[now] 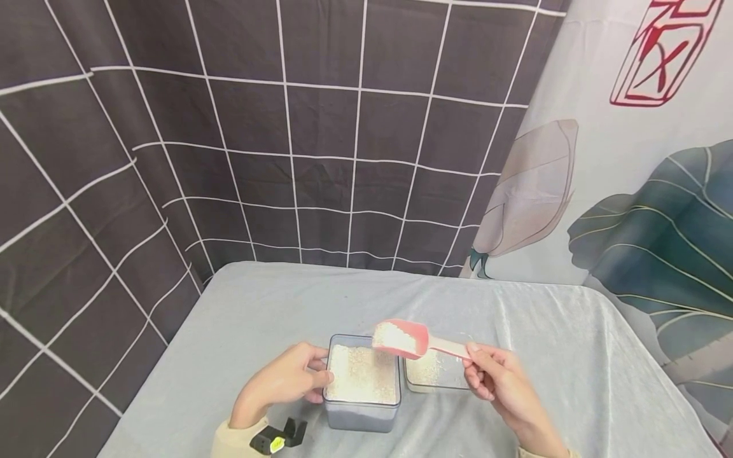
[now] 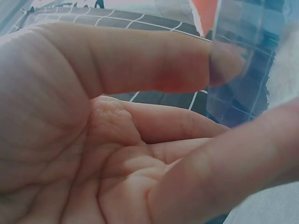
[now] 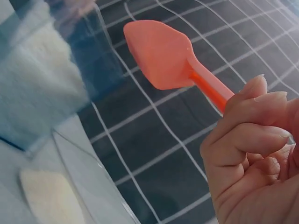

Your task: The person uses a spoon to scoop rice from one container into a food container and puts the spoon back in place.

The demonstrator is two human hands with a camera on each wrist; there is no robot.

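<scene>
A deep, square box of see-through blue-grey plastic (image 1: 361,417) is standing on a pale blue-grey cloth (image 1: 275,292), with small white grains (image 1: 363,378) lying inside it. The left hand (image 1: 293,376) is touching the left side of the box with its fingers spread. The right hand (image 1: 499,380), to the right of the box, is pinching the handle of a pink plastic scoop (image 1: 419,336). The scoop is carrying white grains above the box's back right corner. A low, see-through tray (image 1: 451,371) is sitting just right of the box, holding some grains too.
</scene>
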